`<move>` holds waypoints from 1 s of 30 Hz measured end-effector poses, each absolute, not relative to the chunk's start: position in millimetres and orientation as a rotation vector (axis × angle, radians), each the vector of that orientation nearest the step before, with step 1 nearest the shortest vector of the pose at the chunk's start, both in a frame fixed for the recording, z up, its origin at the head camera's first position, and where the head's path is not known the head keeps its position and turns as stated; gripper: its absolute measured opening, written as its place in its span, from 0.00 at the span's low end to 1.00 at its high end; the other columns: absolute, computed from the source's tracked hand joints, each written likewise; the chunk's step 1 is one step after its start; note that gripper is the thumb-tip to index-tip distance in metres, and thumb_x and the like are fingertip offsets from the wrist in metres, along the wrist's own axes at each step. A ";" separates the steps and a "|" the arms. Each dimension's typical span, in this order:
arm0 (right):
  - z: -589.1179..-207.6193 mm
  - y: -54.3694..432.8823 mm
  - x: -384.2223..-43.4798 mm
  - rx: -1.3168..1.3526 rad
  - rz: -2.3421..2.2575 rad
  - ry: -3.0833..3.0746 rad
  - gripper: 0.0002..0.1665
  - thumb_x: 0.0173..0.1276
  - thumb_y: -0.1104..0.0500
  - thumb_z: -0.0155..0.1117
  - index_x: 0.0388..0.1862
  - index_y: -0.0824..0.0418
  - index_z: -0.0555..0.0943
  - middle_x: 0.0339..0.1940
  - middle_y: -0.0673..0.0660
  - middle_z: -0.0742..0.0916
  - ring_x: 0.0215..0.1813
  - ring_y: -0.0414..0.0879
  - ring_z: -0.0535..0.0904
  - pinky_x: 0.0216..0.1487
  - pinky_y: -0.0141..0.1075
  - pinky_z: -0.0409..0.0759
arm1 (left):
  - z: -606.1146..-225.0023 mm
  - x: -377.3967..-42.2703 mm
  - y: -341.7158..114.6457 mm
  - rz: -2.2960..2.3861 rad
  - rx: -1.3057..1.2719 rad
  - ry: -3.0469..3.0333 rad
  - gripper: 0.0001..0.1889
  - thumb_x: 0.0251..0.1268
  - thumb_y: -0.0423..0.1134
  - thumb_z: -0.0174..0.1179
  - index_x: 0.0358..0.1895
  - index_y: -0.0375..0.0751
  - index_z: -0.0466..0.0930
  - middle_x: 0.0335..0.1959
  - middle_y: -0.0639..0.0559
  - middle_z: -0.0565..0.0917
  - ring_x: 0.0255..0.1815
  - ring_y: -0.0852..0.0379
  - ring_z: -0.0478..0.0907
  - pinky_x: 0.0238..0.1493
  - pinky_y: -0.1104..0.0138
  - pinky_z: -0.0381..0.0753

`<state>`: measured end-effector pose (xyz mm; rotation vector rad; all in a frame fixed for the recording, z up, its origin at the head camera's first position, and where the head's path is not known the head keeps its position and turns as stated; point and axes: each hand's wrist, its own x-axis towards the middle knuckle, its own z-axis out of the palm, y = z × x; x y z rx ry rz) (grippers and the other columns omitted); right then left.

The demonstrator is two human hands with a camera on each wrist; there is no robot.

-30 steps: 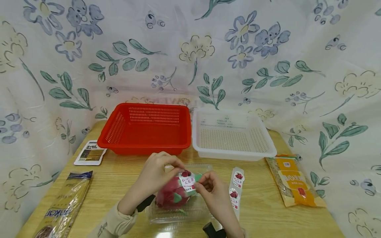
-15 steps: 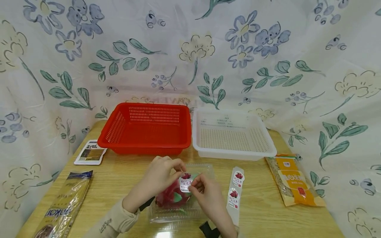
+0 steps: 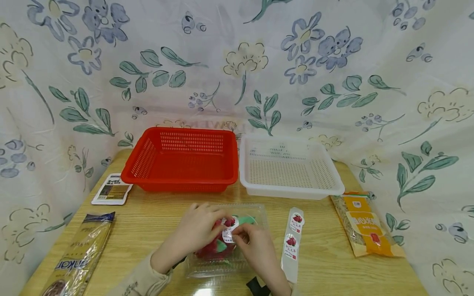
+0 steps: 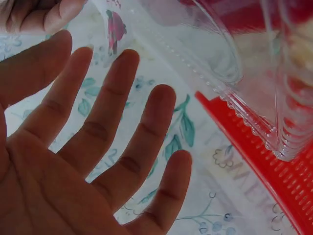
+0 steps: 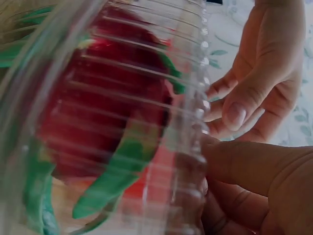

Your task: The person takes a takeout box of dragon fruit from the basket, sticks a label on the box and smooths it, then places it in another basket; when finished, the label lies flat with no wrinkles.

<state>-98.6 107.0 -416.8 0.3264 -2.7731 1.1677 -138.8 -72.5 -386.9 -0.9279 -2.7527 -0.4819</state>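
A clear plastic clamshell box (image 3: 255, 250) holds a red dragon fruit with green scales (image 5: 105, 98). On its lid lies a white sticker (image 3: 228, 233) with a dragon fruit print; the left wrist view shows the sticker (image 4: 116, 28) edge-on at the lid. My left hand (image 3: 198, 228) is over the sticker's left side; its fingers (image 4: 110, 107) are extended and spread, with nothing between them. At the sticker's right edge, my right hand (image 3: 255, 246) pinches with thumb and curled fingertips, though the contact itself is partly hidden.
Behind the box stand a red basket (image 3: 181, 185) and a white basket (image 3: 292, 192). A strip of stickers (image 3: 290, 246) lies to the right, with an orange-labelled bag (image 3: 364, 224) beyond. Leftward are a gold packet (image 3: 79, 255) and a small white-edged pack (image 3: 112, 190).
Both hands and the sticker have come down onto the box lid. The sticker was held up above the box a second ago. My left fingers now appear straighter.
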 end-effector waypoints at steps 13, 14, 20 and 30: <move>-418.5 104.9 -98.3 0.388 1.037 -2.739 0.02 0.62 0.61 0.69 0.33 0.55 0.87 0.27 0.47 0.85 0.25 0.29 0.69 0.26 0.23 0.69 | -389.8 -123.6 -74.4 -0.273 -0.998 -2.814 0.14 0.57 0.43 0.68 0.48 0.51 0.87 0.53 0.51 0.83 0.53 0.45 0.77 0.54 0.48 0.75; -418.3 105.2 -98.4 0.386 1.052 -2.744 0.02 0.63 0.61 0.68 0.34 0.55 0.87 0.27 0.47 0.86 0.25 0.29 0.69 0.26 0.23 0.69 | -389.5 -122.6 -74.5 -0.263 -1.000 -2.802 0.14 0.57 0.43 0.68 0.47 0.50 0.87 0.52 0.51 0.83 0.53 0.45 0.78 0.54 0.48 0.75; -418.9 104.8 -99.9 0.394 1.014 -2.766 0.02 0.63 0.61 0.68 0.33 0.56 0.87 0.27 0.47 0.85 0.25 0.29 0.67 0.26 0.23 0.68 | -391.0 -122.4 -74.9 -0.230 -1.026 -2.797 0.15 0.57 0.43 0.69 0.48 0.47 0.87 0.52 0.50 0.82 0.52 0.45 0.78 0.54 0.49 0.76; -428.1 96.4 -93.2 0.397 0.878 -2.662 0.05 0.57 0.63 0.72 0.30 0.54 0.85 0.25 0.49 0.80 0.27 0.35 0.72 0.27 0.24 0.70 | -406.9 -96.8 -77.3 -0.133 -0.966 -2.916 0.31 0.59 0.57 0.63 0.63 0.47 0.76 0.67 0.45 0.74 0.67 0.36 0.68 0.62 0.40 0.70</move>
